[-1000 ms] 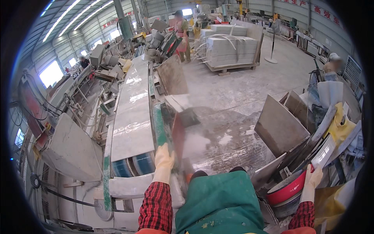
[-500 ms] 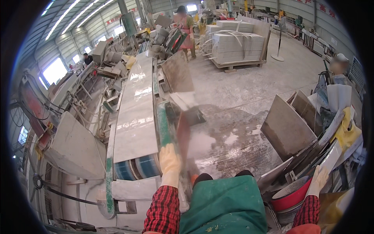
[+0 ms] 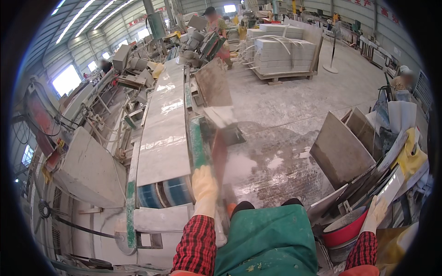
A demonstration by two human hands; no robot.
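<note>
My left hand, in a pale rubber glove, rests on the end of the green side rail of a long conveyor. Its fingers point forward along the rail. Beside it, a wet whitish sheet or slab covers the conveyor, and blue rollers or belts show below its near edge. On the right, my gloved right hand is closed at the lower edge of a narrow pale slab that leans at a slant. Its fingertips are partly hidden. Below that hand sits a red-rimmed round tub.
Brown boards lean at the right, near a yellow cloth. A strapped stack of white slabs stands on a pallet farther off. Motors flank the conveyor's far end, with a person beside them. The floor looks wet.
The view has shifted slightly. The person by the far machinery has leaned over, and the person at the right edge has changed posture. Both my hands stay in place.
</note>
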